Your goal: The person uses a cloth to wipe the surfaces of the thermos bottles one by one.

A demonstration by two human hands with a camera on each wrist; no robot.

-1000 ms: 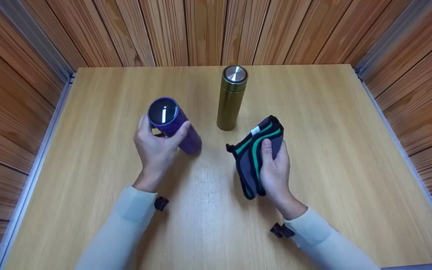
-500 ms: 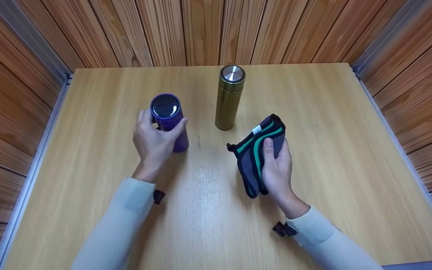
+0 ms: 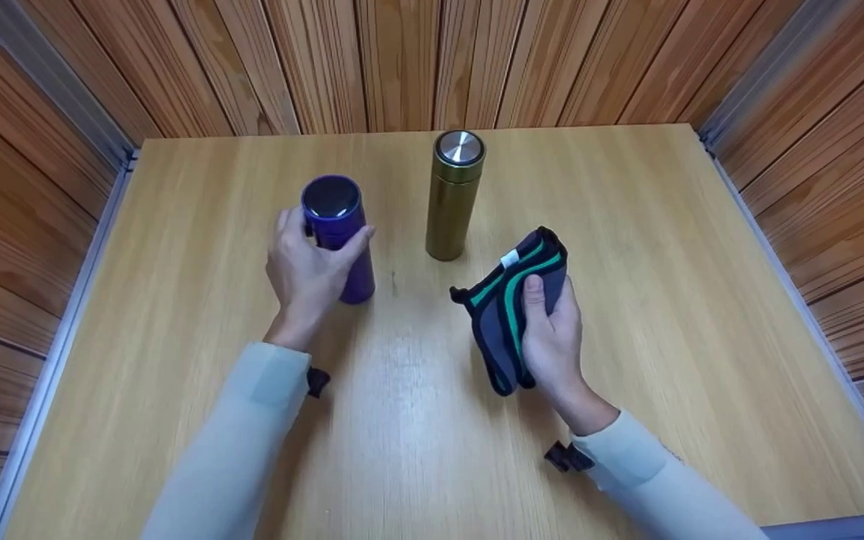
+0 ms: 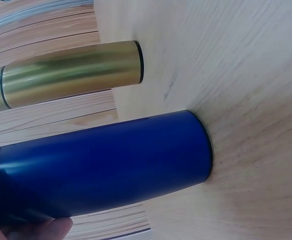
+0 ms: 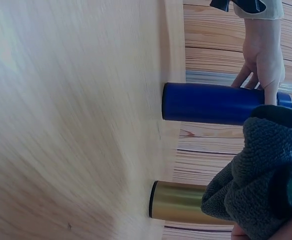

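My left hand [image 3: 306,264] grips a blue-purple thermos bottle [image 3: 358,274] near its dark-topped lid, thumb on the right side and fingers round the left. The bottle stands upright, its base [image 4: 198,145] on the tabletop in the left wrist view. My right hand [image 3: 554,341] holds a folded grey cloth [image 3: 493,330] with black edging and green stripes, the thumb pressed on its top. In the right wrist view the fluffy grey side of the cloth [image 5: 266,165] covers part of both bottles. The right fingers are hidden beneath it.
A gold thermos bottle [image 3: 450,217] with a silver-topped lid stands upright behind and between the hands. The light wooden table [image 3: 417,465] is bounded by wood-plank walls [image 3: 402,67] at the back and sides, with metal rails [image 3: 49,360] along the side edges.
The purple bottle was tilted, its base out to the right; my left hand has brought it upright and slightly farther back. My right hand and the cloth have barely moved.
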